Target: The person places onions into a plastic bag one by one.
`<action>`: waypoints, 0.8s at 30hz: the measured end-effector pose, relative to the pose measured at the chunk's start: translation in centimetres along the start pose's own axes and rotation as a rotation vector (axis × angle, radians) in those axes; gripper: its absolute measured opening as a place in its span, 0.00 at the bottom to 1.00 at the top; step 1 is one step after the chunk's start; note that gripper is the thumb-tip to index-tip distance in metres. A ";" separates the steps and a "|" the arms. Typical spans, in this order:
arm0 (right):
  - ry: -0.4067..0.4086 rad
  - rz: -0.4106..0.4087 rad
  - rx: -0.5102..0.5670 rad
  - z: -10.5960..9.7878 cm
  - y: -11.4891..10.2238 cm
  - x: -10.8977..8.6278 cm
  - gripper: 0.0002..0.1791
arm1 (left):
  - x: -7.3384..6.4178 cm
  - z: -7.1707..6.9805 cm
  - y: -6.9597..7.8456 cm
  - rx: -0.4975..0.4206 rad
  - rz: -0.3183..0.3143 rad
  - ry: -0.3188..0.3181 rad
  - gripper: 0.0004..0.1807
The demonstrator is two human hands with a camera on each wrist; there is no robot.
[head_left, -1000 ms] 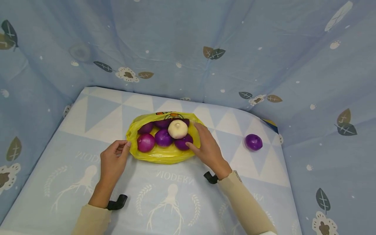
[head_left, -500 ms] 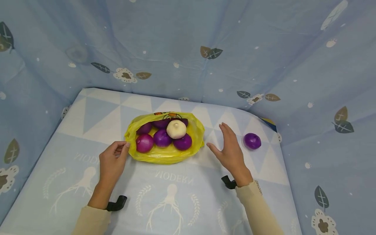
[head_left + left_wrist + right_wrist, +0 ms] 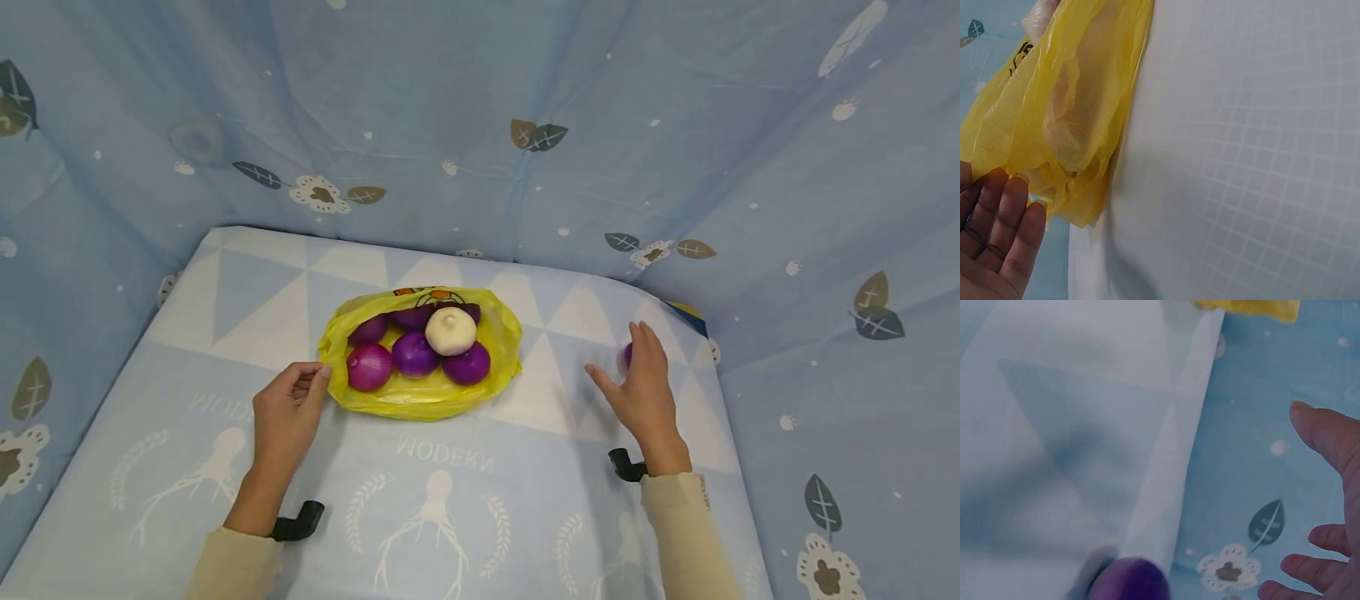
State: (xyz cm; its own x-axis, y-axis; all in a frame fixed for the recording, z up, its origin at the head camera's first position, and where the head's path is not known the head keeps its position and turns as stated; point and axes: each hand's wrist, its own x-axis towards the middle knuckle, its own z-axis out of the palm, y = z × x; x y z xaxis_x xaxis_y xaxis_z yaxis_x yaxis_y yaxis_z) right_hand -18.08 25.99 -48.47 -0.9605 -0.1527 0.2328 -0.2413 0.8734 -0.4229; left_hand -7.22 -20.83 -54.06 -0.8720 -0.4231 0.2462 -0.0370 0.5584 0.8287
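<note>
A yellow plastic bag (image 3: 405, 407) lies with its mouth spread. Inside it are several purple onions (image 3: 416, 353) and a pale garlic bulb (image 3: 451, 331) resting on top of them. My left hand (image 3: 288, 412) pinches the bag's left rim between thumb and fingertips; the left wrist view shows the thin plastic (image 3: 997, 137) at the fingers. To the right, my right hand (image 3: 643, 396) hovers with thumb and fingers spread and nothing between them. Just behind it sits a single purple onion (image 3: 626, 358), mostly covered by the hand in the head view; the right wrist view shows its top (image 3: 1132, 582).
The table is covered with a white and pale blue patterned cloth (image 3: 450, 467). Blue printed curtains (image 3: 450, 125) close in the back and sides. A blue and yellow corner (image 3: 686, 315) of something shows at the table's right back edge.
My right hand has left the bag's right side and moved right to the lone onion, fingers spread. The left hand stays at the bag's left rim.
</note>
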 end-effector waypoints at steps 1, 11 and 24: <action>0.001 0.015 0.001 0.0 0.5 0.0 0.54 | 0.0 0.0 0.0 -0.001 0.002 0.001 0.12; -0.031 0.216 -0.060 0.3 4.7 0.5 0.57 | 0.0 -0.1 0.0 0.001 0.015 0.006 0.11; -0.098 0.294 -0.038 1.0 7.4 0.3 0.53 | 0.1 -0.1 0.1 0.006 0.002 -0.008 0.12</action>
State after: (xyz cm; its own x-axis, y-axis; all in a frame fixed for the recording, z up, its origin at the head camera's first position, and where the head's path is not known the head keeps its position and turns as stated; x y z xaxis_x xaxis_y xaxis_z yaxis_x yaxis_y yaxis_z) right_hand -20.27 31.90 -52.39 -0.9976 0.0664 0.0186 0.0522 0.9031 -0.4262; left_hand -7.23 -20.92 -53.88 -0.8760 -0.4160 0.2441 -0.0376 0.5634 0.8253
